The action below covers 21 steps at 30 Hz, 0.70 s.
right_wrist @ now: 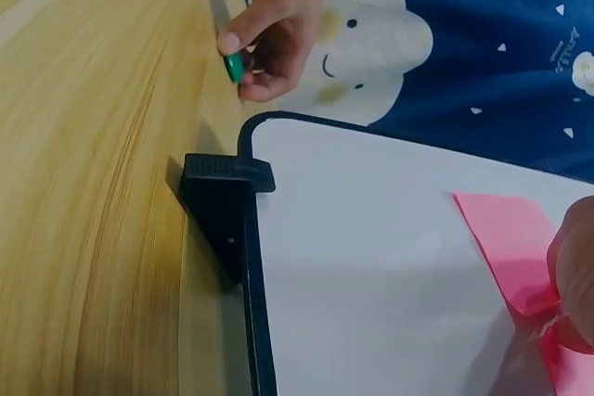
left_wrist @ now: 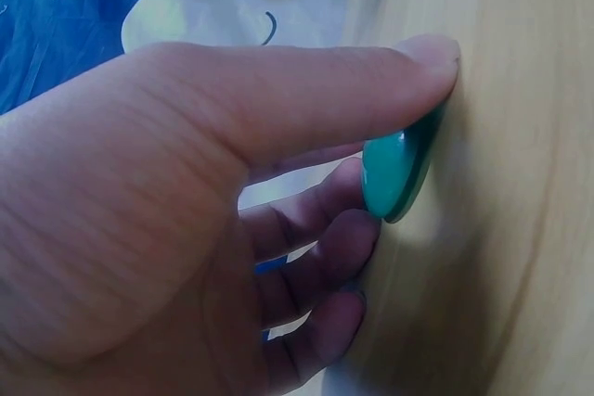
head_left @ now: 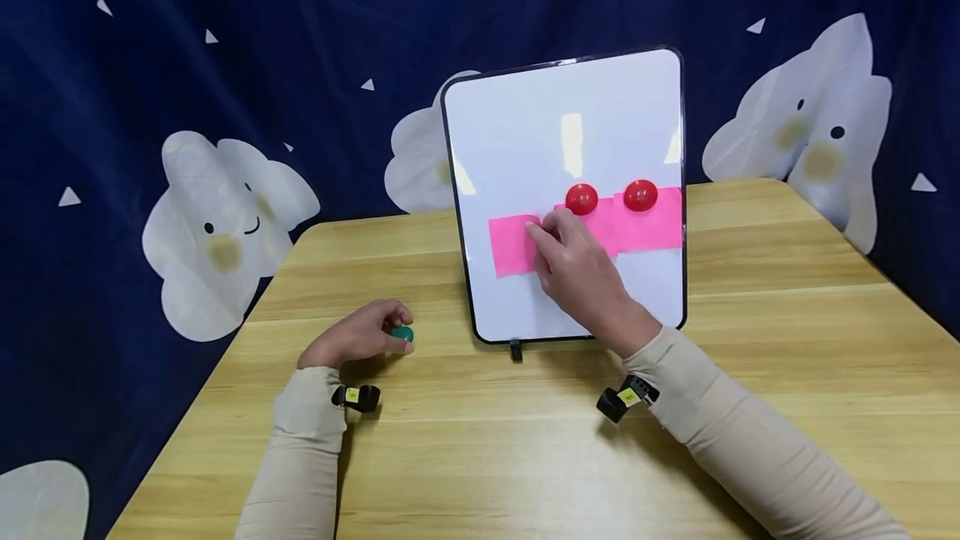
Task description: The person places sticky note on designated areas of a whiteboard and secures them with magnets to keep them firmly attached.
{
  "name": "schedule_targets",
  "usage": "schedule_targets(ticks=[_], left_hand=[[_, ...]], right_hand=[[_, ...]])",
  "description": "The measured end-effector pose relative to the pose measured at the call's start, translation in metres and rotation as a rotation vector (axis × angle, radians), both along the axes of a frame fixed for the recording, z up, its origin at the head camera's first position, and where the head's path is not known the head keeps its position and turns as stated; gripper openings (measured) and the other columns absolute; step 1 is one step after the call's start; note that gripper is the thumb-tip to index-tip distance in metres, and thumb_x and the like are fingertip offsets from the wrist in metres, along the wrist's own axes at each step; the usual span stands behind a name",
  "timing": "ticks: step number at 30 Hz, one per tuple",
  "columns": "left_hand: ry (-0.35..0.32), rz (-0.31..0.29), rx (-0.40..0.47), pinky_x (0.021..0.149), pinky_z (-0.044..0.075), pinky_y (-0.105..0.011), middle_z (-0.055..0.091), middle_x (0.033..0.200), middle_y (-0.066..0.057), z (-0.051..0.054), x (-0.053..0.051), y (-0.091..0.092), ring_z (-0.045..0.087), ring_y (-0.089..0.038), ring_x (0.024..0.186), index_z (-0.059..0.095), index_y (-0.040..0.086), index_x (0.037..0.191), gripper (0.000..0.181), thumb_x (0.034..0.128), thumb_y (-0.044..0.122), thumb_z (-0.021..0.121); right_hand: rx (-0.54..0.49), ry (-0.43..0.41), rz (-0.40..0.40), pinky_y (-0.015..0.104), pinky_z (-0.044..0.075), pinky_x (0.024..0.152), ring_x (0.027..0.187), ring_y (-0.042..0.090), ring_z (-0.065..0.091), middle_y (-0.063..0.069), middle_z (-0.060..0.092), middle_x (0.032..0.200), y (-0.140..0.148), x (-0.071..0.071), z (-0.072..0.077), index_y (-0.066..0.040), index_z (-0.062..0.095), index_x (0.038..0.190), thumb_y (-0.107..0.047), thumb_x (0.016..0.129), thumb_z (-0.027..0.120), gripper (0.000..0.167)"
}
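My left hand [head_left: 363,332] is low over the table, pinching a green round magnet [left_wrist: 390,169] between thumb and fingers. The magnet touches or nearly touches the wood. My right hand [head_left: 581,269] reaches up to the whiteboard [head_left: 510,140] and pinches the right edge of a pink sticky note [head_left: 512,247] lying against its surface. To the right, two more pink notes, a middle one [head_left: 602,225] and a right one [head_left: 652,227], sit on the board with a red magnet [head_left: 582,199] and another red magnet [head_left: 641,196] at their tops. My fingers hide part of the left note.
The whiteboard leans upright on a wooden table [head_left: 420,457], with a black stand foot [right_wrist: 218,192] at its lower edge. Behind hangs a dark blue curtain [head_left: 337,7] with clouds and triangles. Black wrist cameras sit on both sleeves.
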<state>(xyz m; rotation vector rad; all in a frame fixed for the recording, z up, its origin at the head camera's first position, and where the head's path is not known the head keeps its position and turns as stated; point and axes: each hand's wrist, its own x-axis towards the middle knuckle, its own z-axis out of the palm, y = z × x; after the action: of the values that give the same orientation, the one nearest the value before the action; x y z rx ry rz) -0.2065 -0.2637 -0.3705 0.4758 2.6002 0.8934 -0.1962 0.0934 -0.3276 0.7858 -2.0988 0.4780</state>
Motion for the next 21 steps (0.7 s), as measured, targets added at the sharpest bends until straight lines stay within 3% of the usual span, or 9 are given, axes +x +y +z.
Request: schedule_targets(ticks=[12,21], left_hand=[[0.006,0.006,-0.008,0.084,0.045,-0.038,0.057,0.104,-0.009,0.0018,0.0016,0.0012,0.052,-0.024,0.093,0.057,0.002,0.115,0.035,0.0888,0.014,0.077],[0.013,0.004,-0.015,0.085,0.045,-0.038,0.058,0.104,-0.009,0.0033,0.0024,0.0003,0.052,-0.023,0.093,0.058,0.002,0.115,0.035,0.0889,0.015,0.077]], right_hand=[[0.071,0.071,-0.107,0.034,0.053,0.057,0.081,0.027,0.052,0.017,0.053,0.095,0.0006,-0.0005,-0.0042,0.0,0.071,0.117,-0.007,0.078,0.082,0.041],[0.054,0.039,-0.103,0.032,0.046,0.049,0.073,0.024,0.049,0.014,0.051,0.087,0.0007,-0.0003,-0.0081,-0.001,0.069,0.122,-0.013,0.079,0.08,0.046]])
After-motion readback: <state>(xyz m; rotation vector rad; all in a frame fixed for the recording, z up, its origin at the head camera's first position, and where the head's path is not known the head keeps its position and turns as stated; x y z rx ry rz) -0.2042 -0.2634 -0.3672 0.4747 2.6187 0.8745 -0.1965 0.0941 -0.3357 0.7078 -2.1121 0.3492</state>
